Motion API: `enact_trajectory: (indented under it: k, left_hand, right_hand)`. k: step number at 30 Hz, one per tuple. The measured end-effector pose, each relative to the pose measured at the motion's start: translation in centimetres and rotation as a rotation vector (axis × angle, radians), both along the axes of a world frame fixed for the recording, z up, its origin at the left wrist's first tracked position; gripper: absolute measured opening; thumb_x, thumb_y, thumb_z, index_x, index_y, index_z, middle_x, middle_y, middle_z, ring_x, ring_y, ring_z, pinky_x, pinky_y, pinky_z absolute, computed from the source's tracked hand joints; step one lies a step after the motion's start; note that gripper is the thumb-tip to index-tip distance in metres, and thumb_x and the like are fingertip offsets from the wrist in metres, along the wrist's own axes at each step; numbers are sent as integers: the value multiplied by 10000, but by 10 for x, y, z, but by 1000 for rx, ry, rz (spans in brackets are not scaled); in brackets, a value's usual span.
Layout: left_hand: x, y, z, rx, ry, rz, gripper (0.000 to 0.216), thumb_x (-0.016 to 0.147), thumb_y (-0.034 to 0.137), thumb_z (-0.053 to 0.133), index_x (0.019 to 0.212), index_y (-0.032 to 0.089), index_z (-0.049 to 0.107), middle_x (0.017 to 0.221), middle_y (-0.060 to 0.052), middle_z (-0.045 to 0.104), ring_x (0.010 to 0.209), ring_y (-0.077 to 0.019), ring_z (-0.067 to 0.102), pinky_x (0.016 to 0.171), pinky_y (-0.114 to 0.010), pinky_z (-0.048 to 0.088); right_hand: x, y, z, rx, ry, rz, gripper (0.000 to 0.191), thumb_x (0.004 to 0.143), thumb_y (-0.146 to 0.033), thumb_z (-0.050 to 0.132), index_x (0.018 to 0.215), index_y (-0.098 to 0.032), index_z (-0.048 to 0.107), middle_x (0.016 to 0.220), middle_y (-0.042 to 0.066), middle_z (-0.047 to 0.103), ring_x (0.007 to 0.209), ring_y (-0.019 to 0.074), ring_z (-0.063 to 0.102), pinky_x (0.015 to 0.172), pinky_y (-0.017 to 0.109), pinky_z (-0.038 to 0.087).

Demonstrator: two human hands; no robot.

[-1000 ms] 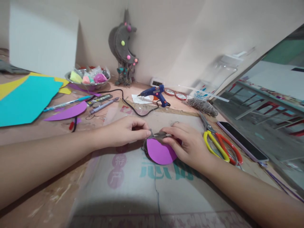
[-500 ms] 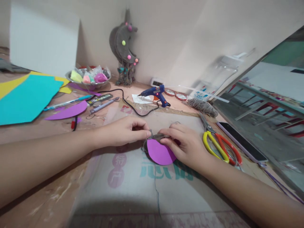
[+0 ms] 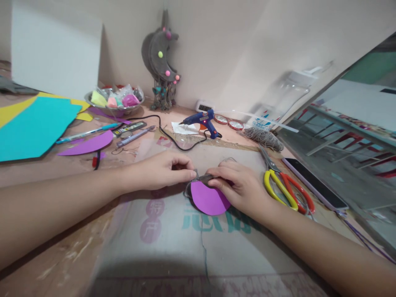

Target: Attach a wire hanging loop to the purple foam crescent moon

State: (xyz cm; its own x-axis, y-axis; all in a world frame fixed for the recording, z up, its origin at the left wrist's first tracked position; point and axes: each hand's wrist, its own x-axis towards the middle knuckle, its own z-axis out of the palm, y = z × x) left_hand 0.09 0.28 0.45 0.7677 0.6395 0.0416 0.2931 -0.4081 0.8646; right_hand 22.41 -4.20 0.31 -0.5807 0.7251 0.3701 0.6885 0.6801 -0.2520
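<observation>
Pale wall (image 3: 222, 53) behind, grey floor (image 3: 331, 169) and long table (image 3: 346, 128) rightward.

Left hand (image 3: 168, 168) and right hand (image 3: 239, 180) pinch close together.

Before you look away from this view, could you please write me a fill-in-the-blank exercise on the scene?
The rounded piece by the right hand is ____.
The scissors have a red handle and a ____ one.
The body of the glue gun is ____.
The phone lies to the ____ of the scissors.
Missing words: purple; yellow; blue; right.
</observation>
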Motion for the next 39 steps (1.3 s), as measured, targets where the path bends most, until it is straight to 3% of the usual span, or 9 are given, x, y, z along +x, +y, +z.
enact_trajectory:
  k: [9, 21, 30, 39]
  left_hand:
    - [0, -1, 0, -57, 17, 20, 209, 839, 322, 494, 734, 150, 550, 588, 51, 477, 516, -69, 426, 480, -178, 313]
    - [1, -1, 0, -23, 17, 21, 193, 835, 302, 502, 733, 148, 557, 597, 55, 479, 552, -72, 432, 512, -181, 324]
    - [1, -2, 1, 20, 20, 20, 191, 832, 294, 499, 722, 150, 561, 595, 55, 485, 554, -74, 434, 535, -188, 338]
    - [0, 1, -1, 21, 17, 10, 197, 822, 306, 508, 727, 147, 575, 616, 45, 507, 584, -85, 453, 552, -196, 345]
  right_hand:
    - [2, -1, 0, -64, 64, -46, 223, 907, -313, 469, 911, -170, 640, 733, 35, 623, 692, 147, 555, 659, 272, 389]
    - [1, -2, 0, 80, -24, 7, 234, 894, -334, 500, 958, -159, 641, 691, 32, 584, 634, 142, 509, 619, 270, 371]
    - [-1, -3, 1, 20, -32, -7, 231, 905, -331, 484, 952, -169, 643, 695, 31, 596, 658, 145, 528, 626, 267, 372]
    - [1, -1, -2, 94, -80, 3, 254, 898, -349, 496, 977, -162, 648, 703, 40, 578, 652, 146, 499, 610, 270, 355]
